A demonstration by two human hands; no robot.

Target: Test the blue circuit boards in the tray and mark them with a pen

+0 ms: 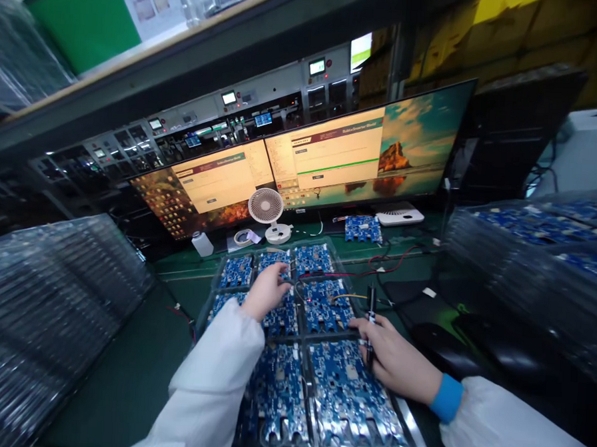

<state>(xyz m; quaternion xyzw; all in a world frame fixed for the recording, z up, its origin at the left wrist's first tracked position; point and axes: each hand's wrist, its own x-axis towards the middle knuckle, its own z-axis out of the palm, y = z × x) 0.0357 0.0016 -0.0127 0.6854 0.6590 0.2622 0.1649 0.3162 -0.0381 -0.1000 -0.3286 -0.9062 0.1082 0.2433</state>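
A clear plastic tray with several compartments lies in front of me, with blue circuit boards in them. My left hand is over the middle of the tray, its curved fingers and thumb apart just above a board. Close to its fingertips, dark and red wires run across the tray. My right hand grips a black marker pen, held upright at the tray's right edge. Its index fingertip reaches the right edge of a circuit board, where a yellow wire crosses.
Stacked trays stand at left and more trays of boards at right. Behind are two monitors, a small white fan, a white bottle and a loose circuit board. A dark mouse lies right.
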